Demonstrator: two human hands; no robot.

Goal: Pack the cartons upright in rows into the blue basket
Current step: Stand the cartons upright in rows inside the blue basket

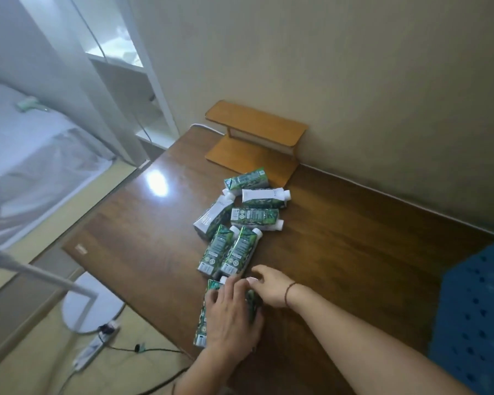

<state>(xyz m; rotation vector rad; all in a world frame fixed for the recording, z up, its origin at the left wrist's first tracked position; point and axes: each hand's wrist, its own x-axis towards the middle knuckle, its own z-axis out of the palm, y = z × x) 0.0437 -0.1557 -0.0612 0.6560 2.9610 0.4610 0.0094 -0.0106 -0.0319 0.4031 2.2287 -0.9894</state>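
Cartons [241, 220] lie scattered on their sides across a dark wooden table [354, 238], small green-and-white drink packs with white screw caps. None stands upright. I count about seven, though the nearest is partly hidden under my hands.

My left hand [231, 315] lies on top of the nearest carton [204, 315], fingers spread and curling over its far side, gripping it. My right hand [268, 286] reaches to the cap end of the same carton; its fingers are curled there, and I cannot tell whether they pinch the white cap [251, 279] or only touch it.

I judge these cartons to be stiff but dentable paperboard, with a slick printed skin. If full, each should have a little heft for its size; I cannot tell from here whether they are full. The best hold looks to be across the two broad flat faces near the middle, thumb on one side and fingers on the other, not by the cap and not by the folded corners, which would crush.

The blue basket [474, 309] sits at the far right of the table, well apart from the cartons. Only a perforated blue side shows at the picture's edge. Its inside is out of view, so I cannot say what it holds.

A small two-tier wooden shelf [254, 135] stands against the wall behind the cartons.
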